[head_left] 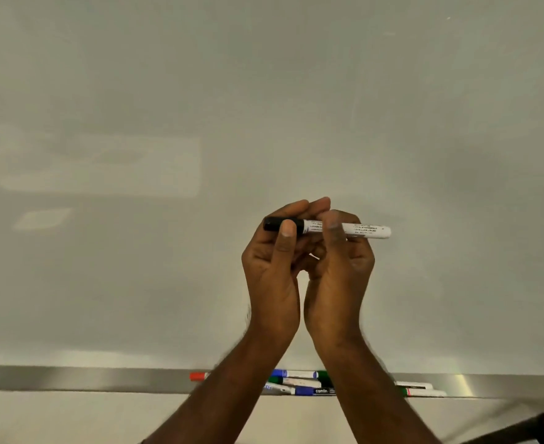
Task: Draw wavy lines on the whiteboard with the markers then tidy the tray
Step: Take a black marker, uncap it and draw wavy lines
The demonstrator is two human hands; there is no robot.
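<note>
Holding centre frame, both hands share a white-barrelled marker with a black cap (pixel 328 228), lying level before the blank grey-white whiteboard (pixel 264 107). Left hand (pixel 273 261) pinches the black cap, thumb across it; right hand (pixel 337 261) curls round the printed barrel. Low in frame, the metal tray (pixel 72 378) carries red, blue and green markers (pixel 296 382).

The whiteboard (pixel 264 107) looks smooth and faintly glossy, its tray (pixel 72 378) brushed metal, the marker (pixel 360 230) glossy plastic.
</note>
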